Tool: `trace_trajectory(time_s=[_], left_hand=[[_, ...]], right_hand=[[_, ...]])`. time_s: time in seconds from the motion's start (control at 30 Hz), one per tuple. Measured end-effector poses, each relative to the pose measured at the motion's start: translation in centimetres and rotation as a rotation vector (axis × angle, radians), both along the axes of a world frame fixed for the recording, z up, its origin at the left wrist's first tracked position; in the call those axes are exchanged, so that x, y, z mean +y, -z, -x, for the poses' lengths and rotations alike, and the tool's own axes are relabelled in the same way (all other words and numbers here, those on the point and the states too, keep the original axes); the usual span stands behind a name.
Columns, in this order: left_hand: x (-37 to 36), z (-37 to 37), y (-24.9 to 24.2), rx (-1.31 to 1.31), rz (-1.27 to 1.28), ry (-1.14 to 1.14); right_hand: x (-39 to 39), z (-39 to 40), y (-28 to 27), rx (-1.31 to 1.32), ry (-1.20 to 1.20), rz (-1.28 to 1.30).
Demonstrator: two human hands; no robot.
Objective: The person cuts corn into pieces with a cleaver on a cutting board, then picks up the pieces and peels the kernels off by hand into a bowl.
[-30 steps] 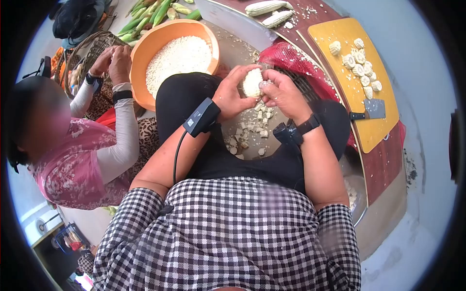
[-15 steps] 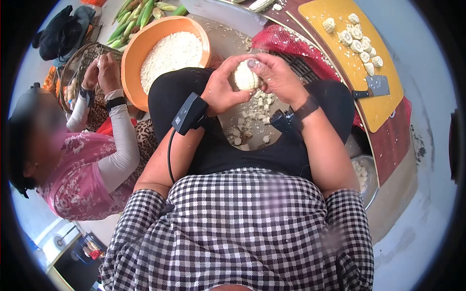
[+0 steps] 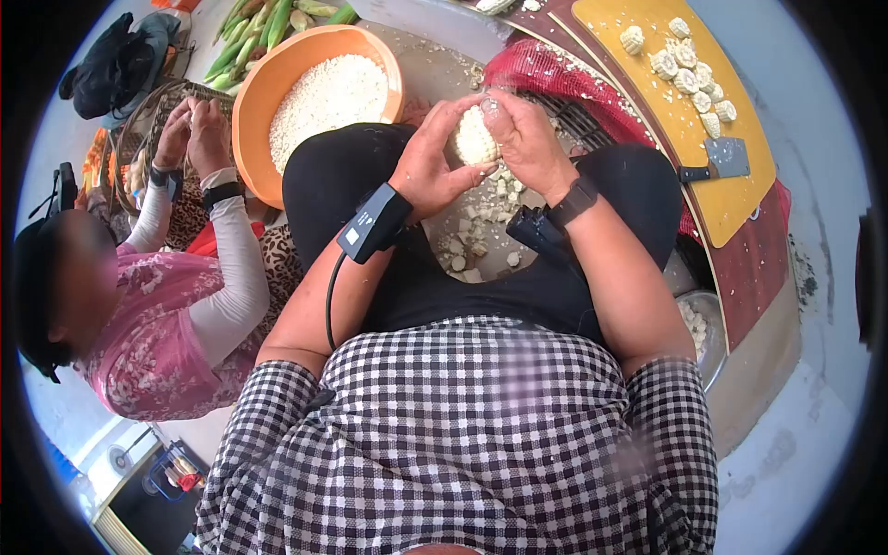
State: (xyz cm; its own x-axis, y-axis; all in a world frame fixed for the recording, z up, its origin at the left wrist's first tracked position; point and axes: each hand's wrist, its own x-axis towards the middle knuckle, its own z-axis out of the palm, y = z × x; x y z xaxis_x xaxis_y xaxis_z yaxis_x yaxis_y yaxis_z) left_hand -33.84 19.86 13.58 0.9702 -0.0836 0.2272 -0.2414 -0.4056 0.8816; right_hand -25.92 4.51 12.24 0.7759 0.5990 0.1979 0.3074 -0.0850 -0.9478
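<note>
Both left hand point(image 3: 431, 166) and right hand point(image 3: 533, 146) clasp a pale, stubby corn piece point(image 3: 472, 137). Brace it steadily, pressing gently

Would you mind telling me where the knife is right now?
In the head view, the knife is at the person's right, lying on the yellow cutting board just below the cut corn pieces.

a head-worn camera looks forward and down, close above the checked shirt point(image 3: 453, 425).
</note>
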Motion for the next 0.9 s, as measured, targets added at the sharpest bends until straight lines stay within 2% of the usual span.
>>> trace_trajectory(time_s=[0.17,0.37,0.47,0.57,0.67,0.77,0.9], left_hand=[[-0.2,0.2,-0.1,0.014,-0.044,0.002],[0.0,0.3,-0.1,0.035,-0.054,0.033],[0.0,0.3,0.0,0.021,-0.015,0.070],[0.0,0.3,-0.3,-0.001,0.020,0.062],[0.2,0.3,-0.4,0.013,0.047,0.058],[0.2,0.7,-0.4,0.106,0.091,0.053],[0.1,0.4,-0.3,0.092,0.146,0.055]], right_hand=[[0.1,-0.3,0.5,-0.041,0.012,0.032],[-0.1,-0.7,1.3,0.041,-0.057,-0.094],[0.2,-0.8,2.6,0.190,-0.047,-0.236],[-0.6,-0.4,0.1,0.643,-0.061,-0.201],[-0.6,-0.3,-0.7,0.678,-0.092,-0.287],[-0.9,-0.9,-0.8,0.471,-0.201,-0.132],[-0.8,-0.9,-0.5,0.554,-0.148,-0.167]])
